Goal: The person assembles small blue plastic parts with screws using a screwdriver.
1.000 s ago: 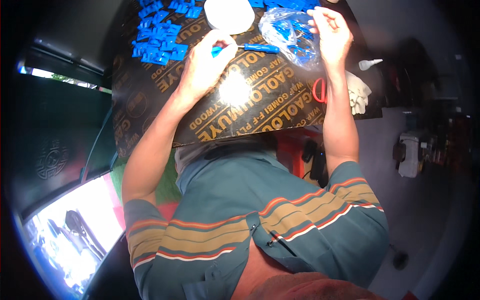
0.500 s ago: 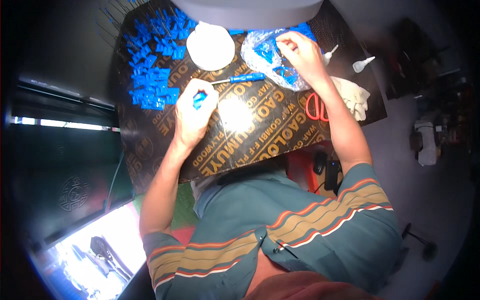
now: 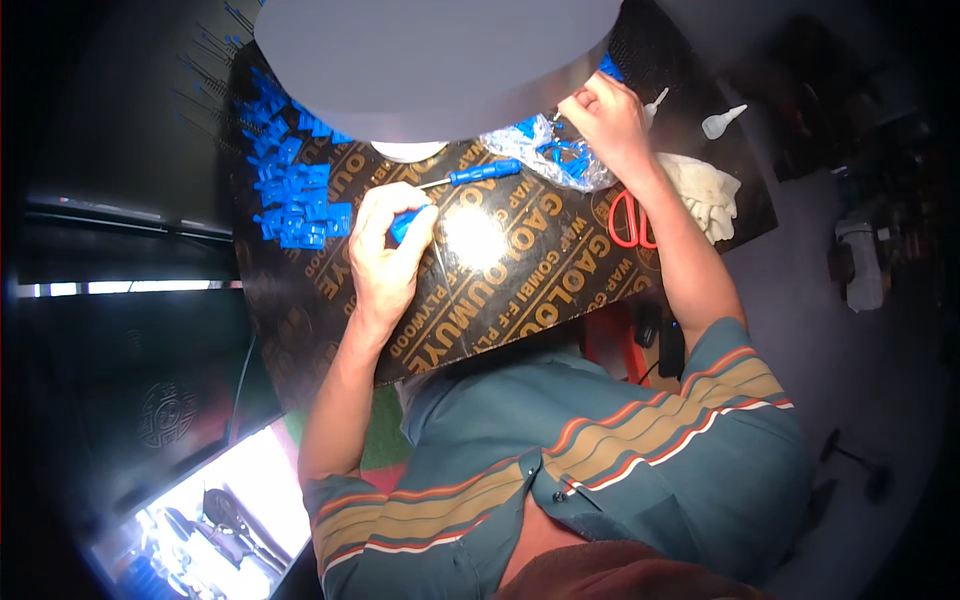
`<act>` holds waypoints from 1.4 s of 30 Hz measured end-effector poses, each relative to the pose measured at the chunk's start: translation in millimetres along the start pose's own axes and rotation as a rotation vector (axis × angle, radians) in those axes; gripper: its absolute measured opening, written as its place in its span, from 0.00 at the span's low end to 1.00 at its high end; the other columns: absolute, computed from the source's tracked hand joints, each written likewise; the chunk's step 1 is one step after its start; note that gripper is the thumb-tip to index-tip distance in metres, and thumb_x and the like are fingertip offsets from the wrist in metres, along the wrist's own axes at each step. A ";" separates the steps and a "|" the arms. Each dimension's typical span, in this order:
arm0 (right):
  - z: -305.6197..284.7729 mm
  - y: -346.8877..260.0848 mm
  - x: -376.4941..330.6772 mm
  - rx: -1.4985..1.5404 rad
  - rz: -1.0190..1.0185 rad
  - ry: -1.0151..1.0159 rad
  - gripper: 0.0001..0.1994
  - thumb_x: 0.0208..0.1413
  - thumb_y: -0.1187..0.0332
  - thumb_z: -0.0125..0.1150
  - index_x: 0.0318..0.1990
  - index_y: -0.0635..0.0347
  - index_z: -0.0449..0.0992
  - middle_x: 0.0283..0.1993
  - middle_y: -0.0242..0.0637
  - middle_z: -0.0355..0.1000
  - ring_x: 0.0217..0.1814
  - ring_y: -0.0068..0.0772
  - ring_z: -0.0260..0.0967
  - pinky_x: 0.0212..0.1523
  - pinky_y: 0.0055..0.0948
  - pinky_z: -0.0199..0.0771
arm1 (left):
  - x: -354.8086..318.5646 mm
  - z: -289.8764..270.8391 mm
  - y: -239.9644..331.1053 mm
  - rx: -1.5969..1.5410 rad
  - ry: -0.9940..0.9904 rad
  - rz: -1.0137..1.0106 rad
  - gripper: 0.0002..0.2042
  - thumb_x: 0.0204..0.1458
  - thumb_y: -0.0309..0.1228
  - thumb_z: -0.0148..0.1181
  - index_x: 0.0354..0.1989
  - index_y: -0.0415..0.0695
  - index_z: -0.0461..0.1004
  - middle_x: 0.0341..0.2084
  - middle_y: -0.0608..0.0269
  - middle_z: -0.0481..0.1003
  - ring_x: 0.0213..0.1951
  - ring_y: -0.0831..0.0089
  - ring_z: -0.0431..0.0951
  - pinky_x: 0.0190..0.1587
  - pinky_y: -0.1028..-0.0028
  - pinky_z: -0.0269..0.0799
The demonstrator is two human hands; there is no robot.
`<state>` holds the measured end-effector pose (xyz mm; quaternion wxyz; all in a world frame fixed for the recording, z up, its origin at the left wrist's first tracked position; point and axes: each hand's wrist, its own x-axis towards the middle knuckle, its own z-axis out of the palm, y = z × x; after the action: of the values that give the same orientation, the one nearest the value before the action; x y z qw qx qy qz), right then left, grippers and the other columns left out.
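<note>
Gold capital lettering [image 3: 574,265] on black tabletop [image 3: 752,200], round panel emblem [image 3: 168,415]

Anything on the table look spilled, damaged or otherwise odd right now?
I see nothing spilled or damaged. One oddity: a large grey rounded object, perhaps a lamp head, blocks the upper view, leaving only an edge of a white container visible.

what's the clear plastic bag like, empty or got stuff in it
Not empty: blue pieces show through the clear plastic bag. How full it is, I cannot tell, since the grey disc hides part of it.
</note>
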<state>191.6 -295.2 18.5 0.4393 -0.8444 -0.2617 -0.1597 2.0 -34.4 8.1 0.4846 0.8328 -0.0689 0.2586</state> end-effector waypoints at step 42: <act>96.9 -99.3 -60.3 0.828 0.333 -0.669 0.24 0.64 0.72 0.65 0.66 0.64 0.70 0.45 0.40 0.82 0.40 0.21 0.78 0.39 0.20 0.78 | -11.7 -21.6 -35.3 -0.556 0.009 -0.303 0.14 0.68 0.32 0.55 0.52 0.35 0.79 0.39 0.63 0.81 0.45 0.80 0.79 0.54 0.76 0.74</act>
<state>88.6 -186.0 -0.8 0.6467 -0.6357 -0.2907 0.3051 -2.9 0.5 -16.4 0.7270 0.6681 -0.0102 0.1583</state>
